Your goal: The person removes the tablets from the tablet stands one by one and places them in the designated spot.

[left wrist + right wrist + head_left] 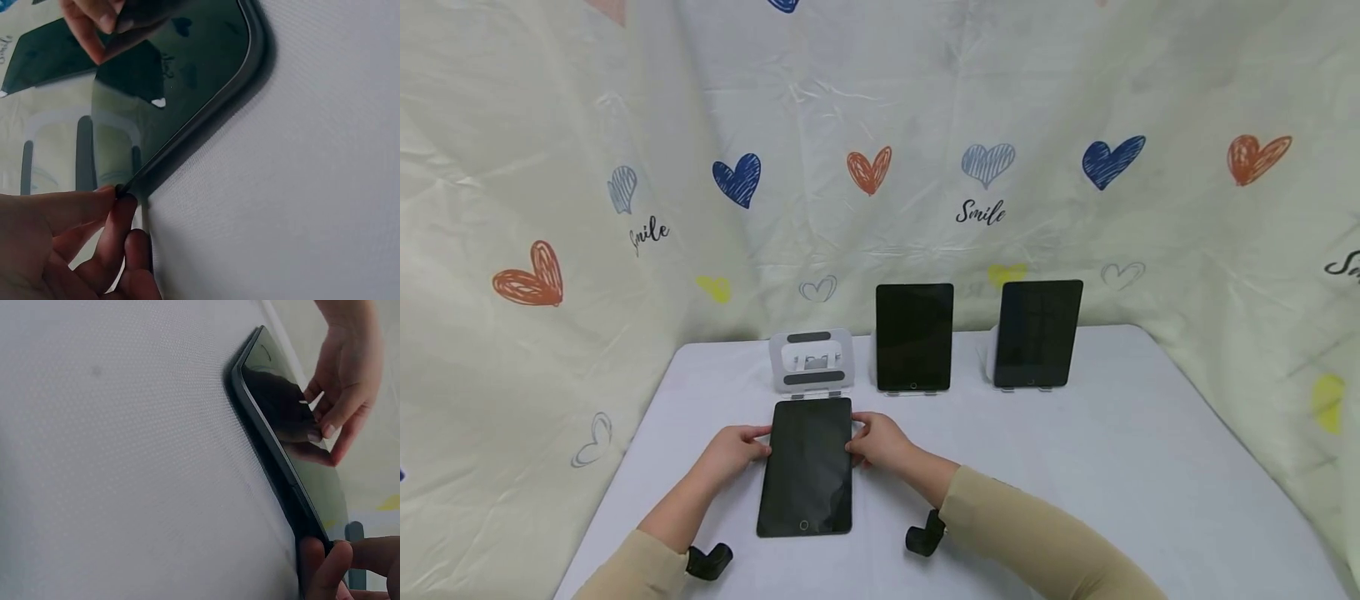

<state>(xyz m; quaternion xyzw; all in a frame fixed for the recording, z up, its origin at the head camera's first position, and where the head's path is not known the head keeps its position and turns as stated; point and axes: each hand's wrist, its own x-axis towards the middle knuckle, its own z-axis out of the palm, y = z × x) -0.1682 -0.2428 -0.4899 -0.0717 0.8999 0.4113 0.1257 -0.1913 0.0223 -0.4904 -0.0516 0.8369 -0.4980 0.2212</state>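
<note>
A dark tablet (807, 475) with a round home button lies before me on the white table, its far end close to a white stand. My left hand (735, 454) pinches its left edge near the far end, thumb and fingers on the rim. On the opposite edge my right hand (880, 442) pinches the tablet the same way. In the left wrist view the left hand (87, 244) grips the rim, and the glossy screen mirrors the stand and hands. The right wrist view shows the right hand (344, 562) at the tablet's side edge (269, 431).
Behind the tablet stands a white tablet stand (812, 360) with grey pads. To its right, a second tablet (914, 337) and a third tablet (1037, 333) lean upright on stands. A patterned curtain (917, 100) hangs along the table's back edge.
</note>
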